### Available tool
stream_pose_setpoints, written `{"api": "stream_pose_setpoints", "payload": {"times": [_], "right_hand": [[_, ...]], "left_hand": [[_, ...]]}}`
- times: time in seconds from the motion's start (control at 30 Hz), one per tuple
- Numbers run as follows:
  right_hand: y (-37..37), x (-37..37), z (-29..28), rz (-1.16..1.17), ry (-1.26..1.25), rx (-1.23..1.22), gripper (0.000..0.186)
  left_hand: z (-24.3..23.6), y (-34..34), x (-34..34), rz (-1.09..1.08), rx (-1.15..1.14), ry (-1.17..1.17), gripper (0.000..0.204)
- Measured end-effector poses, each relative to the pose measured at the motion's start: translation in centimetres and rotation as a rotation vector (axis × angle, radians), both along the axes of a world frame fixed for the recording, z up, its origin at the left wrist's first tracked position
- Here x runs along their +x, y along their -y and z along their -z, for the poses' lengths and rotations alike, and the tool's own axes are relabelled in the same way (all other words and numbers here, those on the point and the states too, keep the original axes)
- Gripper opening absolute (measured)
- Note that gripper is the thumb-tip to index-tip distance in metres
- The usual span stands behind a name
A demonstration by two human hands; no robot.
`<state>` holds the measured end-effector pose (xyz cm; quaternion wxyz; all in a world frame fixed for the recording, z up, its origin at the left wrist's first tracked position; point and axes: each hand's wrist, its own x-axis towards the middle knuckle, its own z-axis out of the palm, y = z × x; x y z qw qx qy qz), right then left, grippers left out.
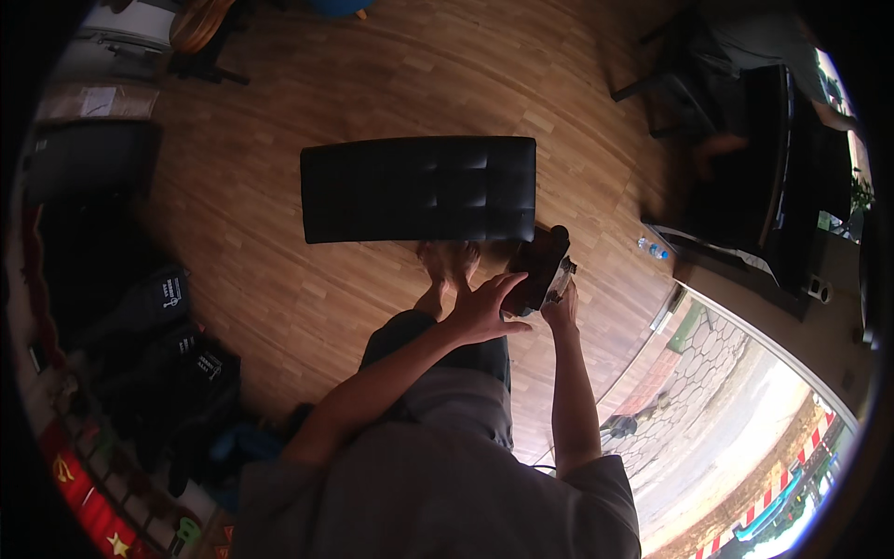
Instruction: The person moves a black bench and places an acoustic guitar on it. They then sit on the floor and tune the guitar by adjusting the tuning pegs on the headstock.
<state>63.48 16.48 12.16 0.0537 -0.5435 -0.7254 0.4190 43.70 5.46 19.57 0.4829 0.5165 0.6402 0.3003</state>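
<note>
My right hand (562, 309) grips the side of a dark boxy object (540, 261) with metal fittings and a rounded knob, just below the right end of a black tufted bench (391, 186). My left hand (484, 307) is at the object's left side, fingers and thumb spread apart; whether it touches the object I cannot tell. My bare feet (433, 265) are on the wooden floor, partly under the bench's front edge.
At upper right a person (764, 42) is beside a black chair (680, 93) and dark furniture (726, 224). Plastic bottles (652, 249) lie nearby. A glass door (708, 391) is lower right. Black bags (158, 298) line the left side. A wooden seat (200, 23) stands upper left.
</note>
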Motion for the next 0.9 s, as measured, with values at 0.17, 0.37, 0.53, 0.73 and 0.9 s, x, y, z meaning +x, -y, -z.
{"api": "stream_pose_setpoints", "payload": {"times": [0.17, 0.37, 0.53, 0.73, 0.9], "right_hand": [[2.1, -0.6, 1.3, -0.039, 0.083, 0.242, 0.046], [3.5, -2.8, 1.6, 0.008, 0.066, 0.173, 0.054], [3.8, -3.4, 2.6, 0.026, -0.021, 0.237, 0.041], [3.6, -3.3, 4.8, -0.009, -0.288, 0.281, 0.047], [4.1, -1.9, 10.2, 0.081, -0.318, 0.055, 0.047]], "left_hand": [[0.8, -1.4, 2.1, -0.057, -0.048, 0.250, 0.088], [0.7, -1.9, 2.7, -0.238, 0.202, 0.053, 0.057], [-2.7, -4.2, 0.7, -0.268, 0.184, -0.161, 0.041], [-4.1, -4.3, -0.6, -0.198, -0.007, -0.083, 0.039], [0.5, -2.7, 0.1, -0.266, 0.120, -0.144, 0.042]]}}
